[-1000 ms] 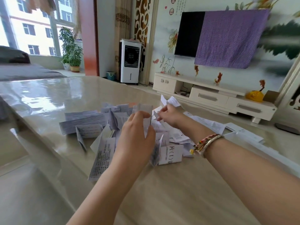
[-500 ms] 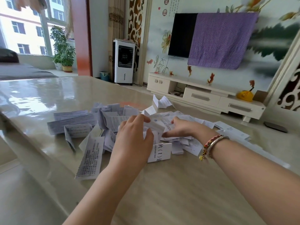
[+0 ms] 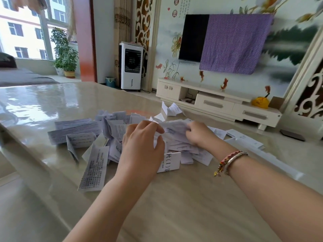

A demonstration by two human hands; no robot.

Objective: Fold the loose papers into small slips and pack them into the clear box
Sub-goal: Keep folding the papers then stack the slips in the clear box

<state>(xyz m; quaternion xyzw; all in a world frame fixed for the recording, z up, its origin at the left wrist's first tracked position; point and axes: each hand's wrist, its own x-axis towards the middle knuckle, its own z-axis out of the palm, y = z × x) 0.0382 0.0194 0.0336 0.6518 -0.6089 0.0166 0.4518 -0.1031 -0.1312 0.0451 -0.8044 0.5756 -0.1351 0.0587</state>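
Two hands [image 3: 142, 145] amid many papers [image 3: 92, 170]

Single head-worn wide-angle view, looking forward and down across a glossy beige table [image 3: 174, 206], close above scattered white printed papers [image 3: 92, 170], facing a far wall-mounted black television [image 3: 193, 37]

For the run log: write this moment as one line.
step: picking from heap | left hand: on white printed paper slips | right hand: fingers curled into slips | glossy beige table | clear box: not seen
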